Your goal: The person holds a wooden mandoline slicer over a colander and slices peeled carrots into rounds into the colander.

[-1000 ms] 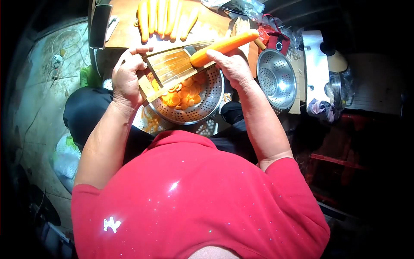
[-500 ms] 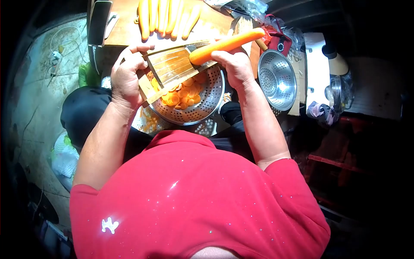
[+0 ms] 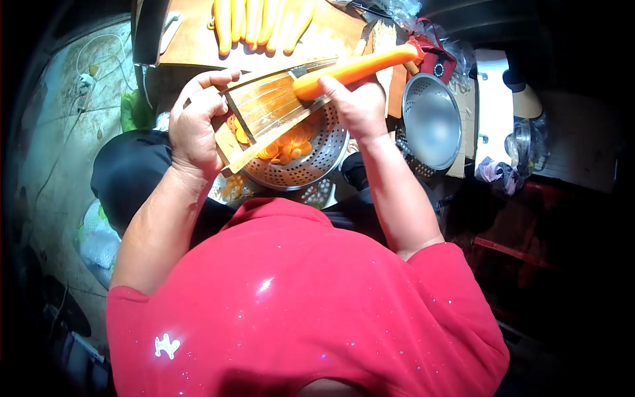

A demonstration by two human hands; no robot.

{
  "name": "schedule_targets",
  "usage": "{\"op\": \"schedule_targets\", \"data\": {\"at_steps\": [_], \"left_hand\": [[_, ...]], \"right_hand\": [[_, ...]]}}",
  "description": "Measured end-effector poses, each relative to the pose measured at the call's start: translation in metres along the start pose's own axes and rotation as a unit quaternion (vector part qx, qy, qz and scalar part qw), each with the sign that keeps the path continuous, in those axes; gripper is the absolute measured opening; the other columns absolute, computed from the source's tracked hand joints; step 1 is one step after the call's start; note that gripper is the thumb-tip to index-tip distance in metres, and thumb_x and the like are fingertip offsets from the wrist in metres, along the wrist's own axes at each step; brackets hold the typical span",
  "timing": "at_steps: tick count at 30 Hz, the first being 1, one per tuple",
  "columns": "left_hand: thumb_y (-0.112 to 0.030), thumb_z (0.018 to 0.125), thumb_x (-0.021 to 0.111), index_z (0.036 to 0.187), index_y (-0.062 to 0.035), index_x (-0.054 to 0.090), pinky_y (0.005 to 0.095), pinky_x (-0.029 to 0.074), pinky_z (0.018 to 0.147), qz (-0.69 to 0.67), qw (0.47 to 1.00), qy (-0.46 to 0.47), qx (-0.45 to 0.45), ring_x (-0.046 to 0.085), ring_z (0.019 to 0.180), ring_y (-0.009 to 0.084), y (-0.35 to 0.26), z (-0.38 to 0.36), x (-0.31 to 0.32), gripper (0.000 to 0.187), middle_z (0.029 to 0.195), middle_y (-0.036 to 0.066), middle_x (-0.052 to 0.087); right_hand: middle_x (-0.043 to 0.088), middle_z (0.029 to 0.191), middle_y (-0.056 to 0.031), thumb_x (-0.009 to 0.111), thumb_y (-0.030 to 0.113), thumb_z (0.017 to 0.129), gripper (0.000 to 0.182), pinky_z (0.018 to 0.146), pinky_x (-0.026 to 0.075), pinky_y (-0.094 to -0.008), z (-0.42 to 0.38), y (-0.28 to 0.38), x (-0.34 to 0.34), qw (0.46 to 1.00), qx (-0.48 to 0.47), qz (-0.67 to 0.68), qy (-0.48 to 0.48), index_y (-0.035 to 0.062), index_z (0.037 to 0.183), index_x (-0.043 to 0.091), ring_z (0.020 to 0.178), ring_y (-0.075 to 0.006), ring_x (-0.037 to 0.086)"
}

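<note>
My left hand is closed on the near left end of a wooden mandoline slicer, which slants up to the right. In my right hand is a long peeled carrot, its left end resting on the slicer's bed near the blade. The fingers of that hand are partly hidden beneath the carrot and the slicer. Below the slicer, a metal colander holds round carrot slices. The slicer covers part of the colander.
Several whole peeled carrots lie on a wooden table ahead. A second metal colander stands to the right. A dark phone-like slab is at the table's left corner. A bristle brush lies beyond my right hand.
The carrot has shifted slightly right with my right hand, still on the slicer. The slicer's left end sits slightly lower. The surroundings shift a little with the head view.
</note>
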State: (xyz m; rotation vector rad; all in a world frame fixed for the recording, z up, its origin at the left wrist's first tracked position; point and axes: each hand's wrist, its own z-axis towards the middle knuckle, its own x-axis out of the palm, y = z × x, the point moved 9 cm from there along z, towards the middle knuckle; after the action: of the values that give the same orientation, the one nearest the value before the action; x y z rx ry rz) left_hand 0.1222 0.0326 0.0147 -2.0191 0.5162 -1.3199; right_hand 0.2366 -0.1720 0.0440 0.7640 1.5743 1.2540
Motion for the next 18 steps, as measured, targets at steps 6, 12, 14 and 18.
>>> {"op": "schedule_targets", "data": {"at_steps": [6,12,14,18], "left_hand": [[-0.002,0.073,0.039,0.106,0.0016,0.051,0.0282,0.046,0.078,0.018,1.0,0.0,0.015,0.055,0.093,0.0193,-0.004,0.003,-0.001,0.035,0.117,0.014,0.056],[-0.003,0.073,0.039,0.106,0.0009,0.051,0.0287,0.045,0.081,0.021,1.0,-0.015,0.013,0.055,0.097,0.0204,-0.004,-0.002,0.0,0.035,0.118,0.015,0.056],[-0.002,0.073,0.039,0.106,0.0009,0.051,0.0291,0.045,0.082,0.021,1.0,-0.013,0.015,0.055,0.098,0.0207,0.0,-0.001,-0.005,0.035,0.118,0.015,0.056],[-0.002,0.073,0.039,0.106,0.0011,0.051,0.0299,0.045,0.084,0.003,1.0,0.003,0.017,0.055,0.1,0.0215,-0.002,0.0,0.001,0.036,0.118,0.016,0.056]], "right_hand": [[0.067,0.09,-0.0088,0.072,0.015,0.08,0.029,0.075,0.05,-0.0269,0.041,-0.06,-0.06,0.985,0.059,-0.102,-0.123,-0.0057,0.098,0.064,0.077,-0.0157,0.063],[0.064,0.099,-0.0088,0.07,0.012,0.082,0.031,0.085,0.047,-0.0273,-0.021,0.024,0.022,0.996,-0.063,0.063,0.009,-0.0024,0.107,0.058,0.093,-0.0166,0.06],[0.066,0.1,-0.0112,0.072,0.015,0.077,0.037,0.082,0.05,-0.0289,0.0,-0.006,-0.004,0.999,-0.034,-0.003,-0.039,-0.0031,0.108,0.059,0.088,-0.0178,0.063],[0.067,0.097,-0.0118,0.069,0.014,0.08,0.032,0.08,0.05,-0.0287,0.029,-0.054,-0.05,0.991,0.044,-0.087,-0.097,-0.0052,0.104,0.061,0.085,-0.0182,0.064]]}}
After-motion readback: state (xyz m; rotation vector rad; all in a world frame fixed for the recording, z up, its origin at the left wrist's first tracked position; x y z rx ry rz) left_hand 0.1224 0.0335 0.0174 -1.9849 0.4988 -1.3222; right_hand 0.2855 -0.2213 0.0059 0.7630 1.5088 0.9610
